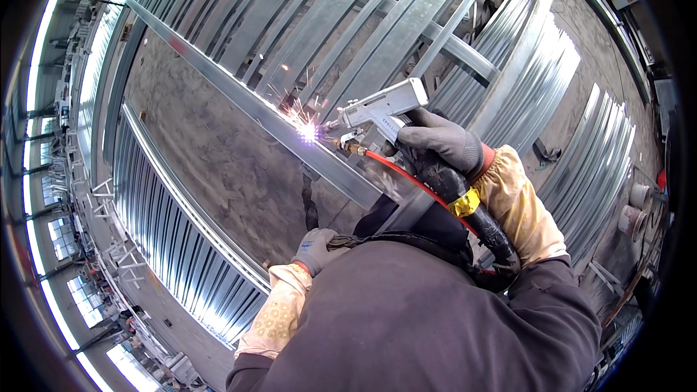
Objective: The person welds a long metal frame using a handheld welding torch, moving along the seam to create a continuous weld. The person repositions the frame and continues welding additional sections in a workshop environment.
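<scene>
My right hand [446, 141], in a grey glove, is wrapped around the grip of a white handheld welding torch [388, 105]. The torch nozzle points left at a long galvanized steel rail [247, 105], where a bright spot throws sparks [308, 131]. A red hose [406, 174] and a thick black sleeved cable [501, 236] with yellow tape trail back from the torch along my right forearm. Close to my waist, my gloved left hand [316, 250] is closed around a dark cable [310, 203]; part of its grip is hidden.
Parallel galvanized bars [298, 36] meet the rail on its far side, with a crosspiece [465, 51] among them. Stacked steel profiles [189, 247] lie at left, and more bundles [595, 152] at right. Bare concrete floor [196, 131] shows between them. Buckets [632, 221] stand at far right.
</scene>
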`<state>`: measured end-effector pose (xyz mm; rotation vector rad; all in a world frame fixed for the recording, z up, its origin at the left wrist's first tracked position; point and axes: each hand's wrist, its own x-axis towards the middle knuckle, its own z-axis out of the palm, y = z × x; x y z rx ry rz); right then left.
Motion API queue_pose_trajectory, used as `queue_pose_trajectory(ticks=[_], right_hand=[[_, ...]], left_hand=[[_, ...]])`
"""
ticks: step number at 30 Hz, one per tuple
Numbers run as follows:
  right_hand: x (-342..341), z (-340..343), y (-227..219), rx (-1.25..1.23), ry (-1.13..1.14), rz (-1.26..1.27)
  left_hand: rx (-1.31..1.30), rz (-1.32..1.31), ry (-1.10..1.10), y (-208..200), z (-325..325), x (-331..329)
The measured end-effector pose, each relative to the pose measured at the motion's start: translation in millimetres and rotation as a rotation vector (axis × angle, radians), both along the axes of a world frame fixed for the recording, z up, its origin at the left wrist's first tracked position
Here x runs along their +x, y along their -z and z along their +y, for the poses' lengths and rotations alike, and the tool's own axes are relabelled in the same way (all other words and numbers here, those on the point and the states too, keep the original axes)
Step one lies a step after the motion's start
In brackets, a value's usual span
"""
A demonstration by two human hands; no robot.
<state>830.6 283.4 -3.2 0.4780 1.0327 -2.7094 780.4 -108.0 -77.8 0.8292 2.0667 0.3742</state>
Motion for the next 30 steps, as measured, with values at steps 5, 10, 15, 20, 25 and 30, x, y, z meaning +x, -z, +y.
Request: queue_pose_trajectory(ticks=[5, 10, 15, 20, 25, 30], right_hand=[[1, -1, 4, 0.034, 0.01, 0.012], [3, -1, 7, 0.037, 0.015, -0.004], [6, 1, 1, 0.028, 0.003, -0.033], [10, 0, -7, 0.026, 0.013, -0.058], [11, 1, -8, 0.047, 0.009, -0.045], [14, 0, -8, 0.062, 0.004, -0.059]], left_hand=[[0.013, 0.01, 0.003, 1, 0, 1], [0.01, 0.007, 0.001, -1, 2, 3], [0.011, 0.019, 0.006, -2, 3, 5], [-0.004, 0.019, 0.011, -2, 1, 8], [-0.008, 0.017, 0.024, -2, 2, 8], [-0.004, 0.019, 0.014, -2, 1, 10]])
